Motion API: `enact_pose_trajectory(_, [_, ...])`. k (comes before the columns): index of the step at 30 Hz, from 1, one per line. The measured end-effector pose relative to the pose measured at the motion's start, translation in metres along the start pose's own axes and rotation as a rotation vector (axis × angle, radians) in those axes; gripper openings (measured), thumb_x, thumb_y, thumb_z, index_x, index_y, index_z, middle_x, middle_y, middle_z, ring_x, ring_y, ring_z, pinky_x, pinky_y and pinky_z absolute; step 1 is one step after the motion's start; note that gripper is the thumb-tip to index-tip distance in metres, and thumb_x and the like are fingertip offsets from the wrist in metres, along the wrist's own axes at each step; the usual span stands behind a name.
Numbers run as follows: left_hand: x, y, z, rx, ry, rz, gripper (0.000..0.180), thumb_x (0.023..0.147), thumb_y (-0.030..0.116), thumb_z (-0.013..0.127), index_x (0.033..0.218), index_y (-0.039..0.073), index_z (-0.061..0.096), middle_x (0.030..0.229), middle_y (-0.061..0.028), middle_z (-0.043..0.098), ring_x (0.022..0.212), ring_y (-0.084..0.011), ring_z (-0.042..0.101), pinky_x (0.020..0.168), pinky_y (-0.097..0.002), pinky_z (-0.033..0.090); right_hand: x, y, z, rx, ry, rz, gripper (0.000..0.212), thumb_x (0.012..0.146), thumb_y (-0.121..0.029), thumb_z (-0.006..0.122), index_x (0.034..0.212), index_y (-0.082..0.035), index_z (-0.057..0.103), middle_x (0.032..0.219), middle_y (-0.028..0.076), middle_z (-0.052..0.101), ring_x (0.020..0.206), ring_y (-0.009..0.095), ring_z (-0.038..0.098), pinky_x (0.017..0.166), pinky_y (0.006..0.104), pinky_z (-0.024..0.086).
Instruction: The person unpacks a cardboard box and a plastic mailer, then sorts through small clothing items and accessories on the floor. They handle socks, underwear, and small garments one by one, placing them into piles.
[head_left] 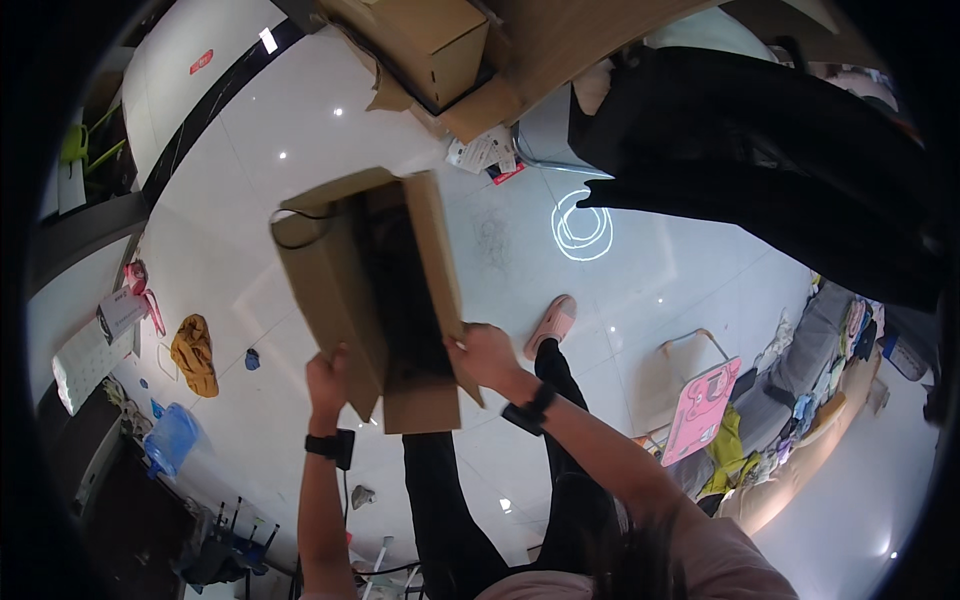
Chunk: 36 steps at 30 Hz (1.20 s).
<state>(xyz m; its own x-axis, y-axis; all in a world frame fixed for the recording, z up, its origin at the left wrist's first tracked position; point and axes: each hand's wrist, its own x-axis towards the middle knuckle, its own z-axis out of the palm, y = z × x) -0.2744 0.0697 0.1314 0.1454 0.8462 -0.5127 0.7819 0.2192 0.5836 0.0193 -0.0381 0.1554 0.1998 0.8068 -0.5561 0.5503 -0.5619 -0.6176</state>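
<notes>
An open brown cardboard box point(425, 255) is held up in front of me, its flaps spread apart. My left hand point(327, 382) grips the near left flap, fingers closed on it. On the other side, my right hand point(488, 357) pinches the right flap near its lower corner. The inside of the box is dark, and I cannot make out what lies in it. A thin black cable loop point(296, 246) hangs over the far left edge of the box. Dark bands with small devices circle both my wrists.
More cardboard boxes point(430, 45) stand at the far side. A black garment or bag point(740, 150) covers the far right. A pink folding table point(703, 410) stands by a sofa heaped with clothes point(790, 400). On the left lie a brown cloth point(195, 355) and a blue water jug point(172, 440).
</notes>
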Motion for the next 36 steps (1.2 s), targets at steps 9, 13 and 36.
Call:
enact_pose_trajectory(9, [0.114,-0.056,-0.051,0.266,0.205,0.072,0.029,0.103,0.024,0.061,0.113,-0.003,0.061,0.093,-0.0218,0.069,0.084,-0.0357,0.07,0.074,-0.042,0.053,0.149,-0.055,0.112,0.146,-0.042,-0.013,0.035,0.096,-0.035,0.065,0.09,-0.001,0.07,0.08,0.022,0.07,0.078,0.042,0.069,0.071,0.05,0.057])
enact_pose_trajectory(13, [0.105,-0.017,-0.017,0.134,0.442,0.234,0.032,0.1,0.01,0.06,0.13,0.001,0.052,0.128,-0.0163,0.061,0.112,-0.0295,0.064,0.092,-0.0373,0.052,0.173,-0.05,0.124,0.152,-0.022,-0.103,0.035,0.097,-0.035,0.064,0.085,-0.002,0.069,0.08,0.02,0.071,0.077,0.041,0.069,0.072,0.0498,0.056])
enact_pose_trajectory(36, [0.014,0.057,0.267,-1.071,-0.277,-0.352,0.016,0.105,0.011,0.056,0.12,0.009,0.05,0.097,-0.0034,0.063,0.084,-0.0127,0.063,0.072,-0.0247,0.045,0.425,0.3,0.039,-0.592,0.314,-0.171,0.057,0.092,-0.006,0.057,0.144,-0.028,0.053,0.142,0.021,0.046,0.119,0.05,0.052,0.096,0.0544,0.053])
